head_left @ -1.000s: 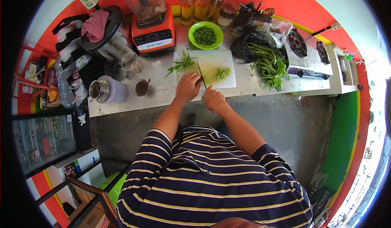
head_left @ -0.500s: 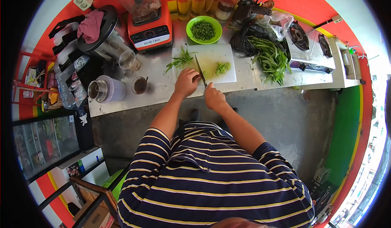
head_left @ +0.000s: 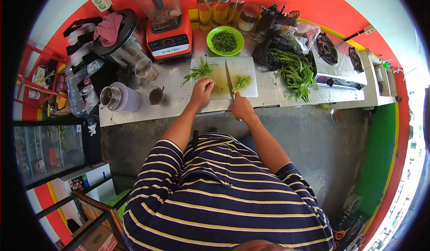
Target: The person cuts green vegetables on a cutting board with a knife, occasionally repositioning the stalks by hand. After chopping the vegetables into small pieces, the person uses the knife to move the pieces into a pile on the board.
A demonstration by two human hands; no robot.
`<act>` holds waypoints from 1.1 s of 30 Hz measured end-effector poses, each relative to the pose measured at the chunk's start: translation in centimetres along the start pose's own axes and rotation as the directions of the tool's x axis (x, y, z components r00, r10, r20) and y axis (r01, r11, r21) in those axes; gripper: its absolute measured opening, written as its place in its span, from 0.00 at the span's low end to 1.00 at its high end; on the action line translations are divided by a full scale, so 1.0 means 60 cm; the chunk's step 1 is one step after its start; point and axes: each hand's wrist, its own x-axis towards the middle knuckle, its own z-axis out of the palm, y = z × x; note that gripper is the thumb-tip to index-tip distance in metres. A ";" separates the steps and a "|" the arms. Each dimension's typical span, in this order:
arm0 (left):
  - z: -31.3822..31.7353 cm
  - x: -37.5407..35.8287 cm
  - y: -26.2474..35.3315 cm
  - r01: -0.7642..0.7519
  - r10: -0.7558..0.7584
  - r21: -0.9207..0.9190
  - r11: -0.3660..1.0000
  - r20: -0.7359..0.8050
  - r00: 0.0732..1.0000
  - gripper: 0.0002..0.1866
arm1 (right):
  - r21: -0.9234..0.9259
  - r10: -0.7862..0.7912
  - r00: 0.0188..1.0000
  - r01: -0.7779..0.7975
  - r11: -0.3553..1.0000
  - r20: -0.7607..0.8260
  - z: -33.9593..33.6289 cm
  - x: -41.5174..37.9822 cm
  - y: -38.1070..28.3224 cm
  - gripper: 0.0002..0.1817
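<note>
Along the table (head_left: 177, 99), the right hand (head_left: 242, 107) is grasping a knife (head_left: 229, 76) over a chopping board (head_left: 248, 67). On the board's left, the left hand (head_left: 202, 91) is curling near uncut leaves (head_left: 198, 73); whether it is pinching any, I cannot tell. Chopped bits (head_left: 243, 81) are lying right of the knife. Cutting seems underway, another slice calling for steadied leaves. Beyond, chopped greens (head_left: 223, 41) are filling a bowl (head_left: 225, 53).

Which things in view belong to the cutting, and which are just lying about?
In the job:
- knife, in the right hand
- cutting board
- leaf sprigs, beside the left hand
- chopped pile
- likely green bowl, leafy bunch

Apparently just about:
- blender
- pink cloth
- stove
</note>
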 end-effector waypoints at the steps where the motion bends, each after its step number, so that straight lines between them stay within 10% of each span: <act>1: 0.000 0.000 -0.006 0.090 -0.092 -0.118 0.989 -0.015 0.996 0.08 | 0.135 -0.102 0.995 0.099 0.986 0.019 -0.006 -0.001 0.013 0.19; 8: 0.009 0.001 -0.045 0.032 -0.204 -0.610 0.792 -0.215 0.955 0.09 | 0.356 -0.315 0.948 0.277 0.892 0.051 -0.036 -0.029 0.072 0.18; 24: 0.019 0.015 -0.034 0.113 -0.265 -0.459 0.881 -0.281 0.923 0.05 | 0.389 -0.186 0.957 0.261 0.883 -0.222 -0.038 -0.024 0.172 0.15; 27: -0.003 0.023 -0.021 0.138 -0.222 -0.228 0.964 -0.399 0.890 0.05 | 0.439 -0.176 0.969 0.235 0.868 -0.171 -0.045 -0.023 0.172 0.14; 29: -0.026 0.031 -0.016 0.123 0.047 0.340 0.932 -0.453 0.890 0.12 | 0.519 -0.158 0.984 0.177 0.836 -0.081 -0.055 -0.029 0.167 0.15; 33: -0.046 0.047 -0.020 0.147 0.071 0.445 0.883 -0.437 0.896 0.13 | 0.518 -0.212 0.972 0.232 0.823 -0.099 -0.059 -0.024 0.176 0.15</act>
